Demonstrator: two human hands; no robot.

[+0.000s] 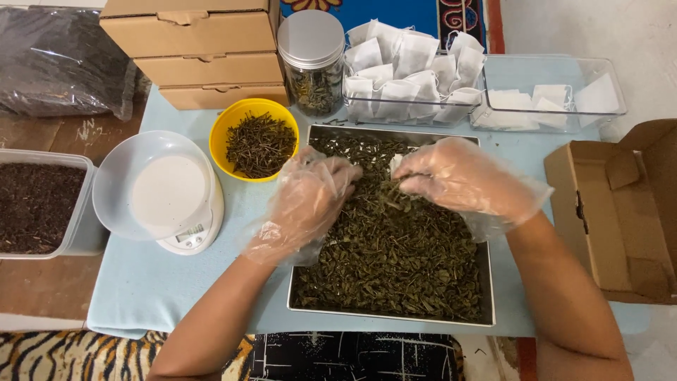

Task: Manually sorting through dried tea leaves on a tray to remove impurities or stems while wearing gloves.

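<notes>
Head view. A steel tray point(486, 282) of dried green leaves point(395, 261) is being kept at the centre of the desk point(155, 282), directly before the person, so that both gloved hands are working over it without stretching. The left hand point(307, 201) is being held curled above the tray's left part, its fingers pinched loosely on a few leaves; the right hand point(462, 176) is being held closed on a small white sachet point(395, 163) at the fingertips, the sachet being kept just over the leaves, probably so that anything spilled is falling back into the tray. Thin plastic gloves are being worn on both hands, presumably for cleanliness. A yellow bowl point(233, 127) of darker twigs is being kept just beside the tray's upper left corner, and a white scale point(176, 204) carrying a clear dish is standing to the left of it, near the left hand. A lidded jar point(311, 60) is standing behind the bowl, beside three stacked cardboard boxes point(204, 53). Two clear bins are being kept behind the tray: the nearer bin point(409, 109) is heaped with sachets, and the right-hand bin point(606, 77) is holding flat ones. An open carton point(620, 204) is lying to the right, near the right forearm. A tub point(42, 204) of dark leaf is standing at the far left, with a dark bag point(60, 60) behind it. Nothing is standing between the hands and the tray; the bowl and scale are crowding the left side only.
</notes>
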